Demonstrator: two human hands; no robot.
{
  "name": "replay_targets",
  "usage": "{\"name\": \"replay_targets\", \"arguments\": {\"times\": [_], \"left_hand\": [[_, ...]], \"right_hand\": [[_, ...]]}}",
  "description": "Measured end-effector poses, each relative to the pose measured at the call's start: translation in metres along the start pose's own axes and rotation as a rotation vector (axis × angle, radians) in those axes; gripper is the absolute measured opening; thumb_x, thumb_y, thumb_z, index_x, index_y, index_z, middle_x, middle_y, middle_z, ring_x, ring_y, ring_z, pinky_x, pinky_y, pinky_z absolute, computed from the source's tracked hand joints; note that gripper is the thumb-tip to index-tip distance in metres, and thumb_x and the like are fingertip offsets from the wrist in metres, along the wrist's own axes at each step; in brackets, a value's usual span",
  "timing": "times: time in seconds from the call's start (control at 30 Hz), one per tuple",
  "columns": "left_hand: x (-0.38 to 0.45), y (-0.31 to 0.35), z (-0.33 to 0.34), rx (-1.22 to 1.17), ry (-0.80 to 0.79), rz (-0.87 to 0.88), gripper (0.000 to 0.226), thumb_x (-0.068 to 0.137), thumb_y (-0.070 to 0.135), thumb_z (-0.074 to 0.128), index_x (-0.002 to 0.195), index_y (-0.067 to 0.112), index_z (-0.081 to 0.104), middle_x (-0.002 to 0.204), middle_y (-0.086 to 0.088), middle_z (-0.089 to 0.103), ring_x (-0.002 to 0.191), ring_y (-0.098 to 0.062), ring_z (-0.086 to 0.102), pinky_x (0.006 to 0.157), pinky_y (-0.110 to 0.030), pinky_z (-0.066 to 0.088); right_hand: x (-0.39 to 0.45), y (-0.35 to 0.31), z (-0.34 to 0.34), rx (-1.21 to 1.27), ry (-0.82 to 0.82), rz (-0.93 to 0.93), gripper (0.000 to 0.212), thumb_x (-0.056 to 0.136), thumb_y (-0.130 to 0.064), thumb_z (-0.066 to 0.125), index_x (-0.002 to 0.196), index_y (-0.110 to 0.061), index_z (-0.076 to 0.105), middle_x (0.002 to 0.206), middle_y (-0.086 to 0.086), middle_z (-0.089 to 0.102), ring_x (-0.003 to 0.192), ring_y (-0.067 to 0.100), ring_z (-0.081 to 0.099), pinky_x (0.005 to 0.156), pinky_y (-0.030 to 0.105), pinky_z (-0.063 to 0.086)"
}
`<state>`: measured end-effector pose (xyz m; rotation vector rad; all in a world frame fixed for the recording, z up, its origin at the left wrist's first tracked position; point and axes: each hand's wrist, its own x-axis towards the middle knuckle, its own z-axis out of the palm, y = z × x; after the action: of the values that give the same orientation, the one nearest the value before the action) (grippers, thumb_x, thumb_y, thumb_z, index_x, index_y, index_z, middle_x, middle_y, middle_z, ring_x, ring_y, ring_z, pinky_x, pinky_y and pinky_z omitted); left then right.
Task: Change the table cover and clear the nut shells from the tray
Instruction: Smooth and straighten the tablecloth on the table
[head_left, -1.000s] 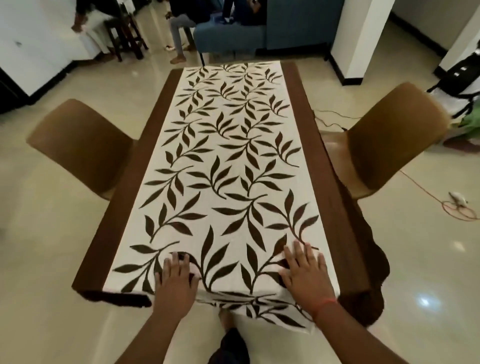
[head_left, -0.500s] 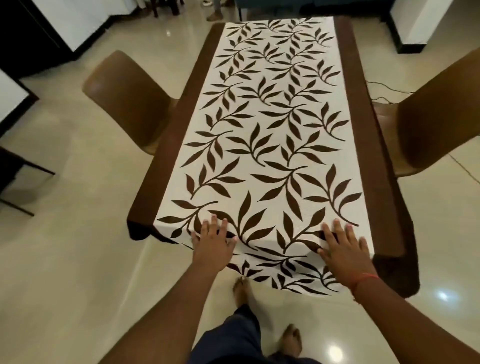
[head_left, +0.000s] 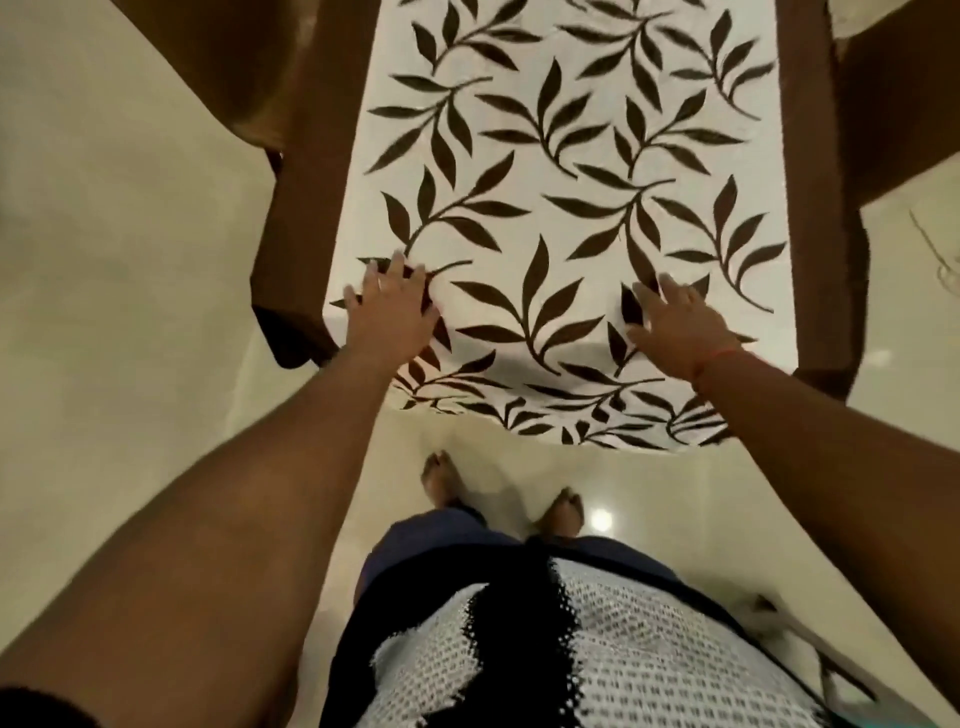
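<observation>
The white leaf-print cover (head_left: 571, 171) lies along the brown table (head_left: 301, 208), its near end hanging over the edge. The left hand (head_left: 389, 312) and right hand (head_left: 675, 325) press flat on it, fingers spread, gripping nothing.

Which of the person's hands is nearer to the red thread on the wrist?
Right. The red wrist thread sits on that arm, just behind the right hand. The left hand lies flat across the leaf-print cover, well away from it.
</observation>
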<state>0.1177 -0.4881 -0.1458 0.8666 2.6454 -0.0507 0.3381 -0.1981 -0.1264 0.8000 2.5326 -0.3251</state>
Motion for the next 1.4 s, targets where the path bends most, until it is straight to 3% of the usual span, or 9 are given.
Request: {"name": "replay_targets", "arguments": {"times": [0.07,0.2,0.33,0.57,0.73,0.83,1.03,1.2,1.4], "left_hand": [[0.006,-0.017,-0.001,0.014,-0.021,0.014,0.064,0.101,0.053,0.033,0.156,0.027,0.015,0.166,-0.004,0.002,0.151,-0.039,0.003,0.116,-0.065,0.014],[0.009,-0.040,0.000,0.062,-0.065,0.057,0.065,0.101,0.056,0.028,0.157,0.032,0.006,0.166,-0.002,-0.005,0.151,-0.040,-0.004,0.115,-0.066,0.012],[-0.002,-0.046,0.006,0.050,-0.063,0.091,0.064,0.101,0.055,0.024,0.157,0.034,0.000,0.166,0.000,-0.011,0.151,-0.038,-0.009,0.117,-0.065,0.006],[-0.014,-0.043,0.006,0.028,-0.078,0.072,0.066,0.098,0.062,0.015,0.156,0.034,0.001,0.166,-0.001,-0.009,0.151,-0.036,-0.010,0.118,-0.063,0.003],[-0.021,-0.015,-0.001,0.100,-0.040,0.103,0.068,0.099,0.059,0.023,0.157,0.027,0.010,0.166,-0.008,0.000,0.151,-0.037,-0.001,0.118,-0.062,0.011],[-0.020,0.020,-0.001,0.119,-0.056,0.177,0.066,0.099,0.056,0.030,0.157,0.029,0.014,0.166,-0.006,0.003,0.151,-0.036,0.003,0.116,-0.060,0.021],[-0.025,0.096,0.011,0.146,-0.051,0.323,0.065,0.098,0.052,0.040,0.155,0.023,0.027,0.164,-0.012,0.015,0.149,-0.039,0.014,0.114,-0.057,0.030],[-0.029,0.126,0.031,0.262,-0.089,0.291,0.073,0.098,0.055,0.026,0.156,0.011,0.020,0.163,-0.021,0.012,0.149,-0.042,0.010,0.118,-0.057,0.020],[-0.038,0.135,0.037,0.198,-0.106,0.181,0.077,0.099,0.051,0.037,0.157,0.006,0.013,0.162,-0.026,0.009,0.150,-0.041,0.005,0.122,-0.053,0.013]], "right_hand": [[0.011,-0.016,0.001,0.022,0.017,0.009,0.065,0.098,-0.046,0.044,0.155,-0.028,0.020,0.164,0.013,0.011,0.148,0.040,0.014,0.118,0.057,0.022],[0.016,-0.036,0.011,0.061,0.003,0.070,0.064,0.101,-0.036,0.041,0.157,-0.024,0.013,0.164,0.017,0.003,0.149,0.045,0.003,0.120,0.056,0.013],[0.011,-0.039,0.017,0.001,0.029,0.068,0.060,0.102,-0.035,0.039,0.156,-0.020,0.019,0.164,0.016,0.005,0.149,0.044,0.005,0.118,0.061,0.018],[-0.007,-0.036,0.023,0.020,0.093,0.054,0.062,0.101,-0.039,0.038,0.157,-0.023,0.015,0.163,0.018,0.008,0.148,0.044,0.012,0.117,0.058,0.023],[-0.023,-0.004,0.027,0.041,0.165,0.179,0.068,0.096,-0.048,0.041,0.154,-0.025,0.018,0.162,0.015,0.016,0.147,0.039,0.020,0.114,0.057,0.030],[-0.038,0.026,0.029,0.038,0.116,0.257,0.069,0.095,-0.052,0.038,0.156,-0.027,0.016,0.162,0.019,0.013,0.146,0.041,0.019,0.114,0.056,0.028],[-0.051,0.050,0.038,0.050,0.092,0.142,0.070,0.098,-0.048,0.041,0.157,-0.031,0.008,0.163,0.020,0.001,0.150,0.041,0.005,0.119,0.056,0.016],[-0.058,0.056,0.039,0.043,0.104,0.077,0.073,0.095,-0.028,0.044,0.157,-0.028,0.006,0.163,0.023,-0.004,0.149,0.044,0.000,0.118,0.060,0.012],[-0.064,0.067,0.043,0.020,0.112,0.000,0.074,0.094,-0.024,0.045,0.158,-0.027,0.007,0.162,0.024,-0.005,0.149,0.045,0.000,0.118,0.059,0.014]]}}
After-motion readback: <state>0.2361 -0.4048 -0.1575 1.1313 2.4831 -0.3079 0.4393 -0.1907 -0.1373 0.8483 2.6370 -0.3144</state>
